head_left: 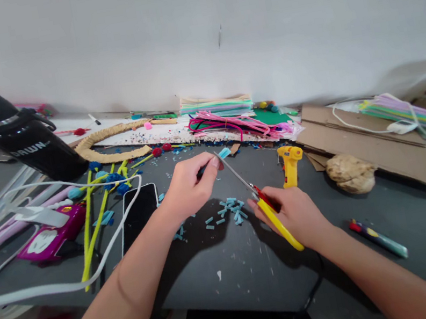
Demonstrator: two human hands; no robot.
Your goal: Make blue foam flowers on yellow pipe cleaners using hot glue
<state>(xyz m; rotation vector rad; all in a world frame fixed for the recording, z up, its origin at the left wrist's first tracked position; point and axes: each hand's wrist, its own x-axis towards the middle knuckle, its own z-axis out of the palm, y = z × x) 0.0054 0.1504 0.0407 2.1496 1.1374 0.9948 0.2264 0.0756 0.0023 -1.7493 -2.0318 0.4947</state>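
Observation:
My left hand [194, 181] is closed in a pinch on a light blue strip [224, 152], whose end sticks out past the fingertips. In my right hand [293, 211] is a pair of scissors [278, 222] with yellow and red handles. Their blades reach up to the left and meet the strip at my left fingertips. Below, between both hands, small cut light blue pieces [233, 210] lie scattered on the dark table [240, 274]. More blue bits lie partly hidden behind my left forearm.
A yellow glue gun [291, 163] stands beyond my right hand, near a crumpled tan lump [350, 173] and cardboard [379, 153]. A utility knife [379, 239] lies at right. Leftward are a phone [137, 210], white cable [125, 218], yellow stems [95, 223] and a black bottle [30, 141].

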